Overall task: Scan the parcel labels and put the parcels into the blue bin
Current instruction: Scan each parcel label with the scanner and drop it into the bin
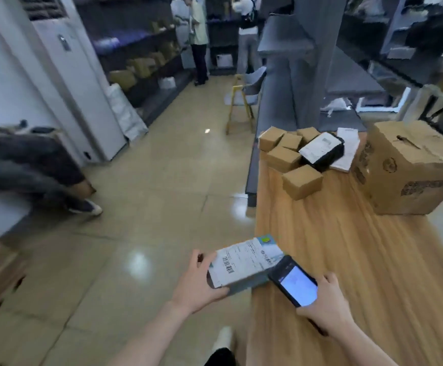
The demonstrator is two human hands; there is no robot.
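Two bare hands meet in the lower middle of the frame, at the left edge of a wooden table. The left hand grips a flat parcel by its left end, thumb at the edge and fingers curled under it, so that its white label with a barcode faces up; the parcel hangs partly over the tiled floor and partly over the table's edge. The right hand has its fingers curled round a dark phone, lit screen up, whose upper end overlaps the parcel's right end. Higher up, in the right middle of the frame, a heap of small brown boxes lies on the table, with a black parcel bearing a white label resting against them and a large cardboard box to their right. A yellow stepladder stands on the floor above centre, and two people stand by dark shelves at the top.
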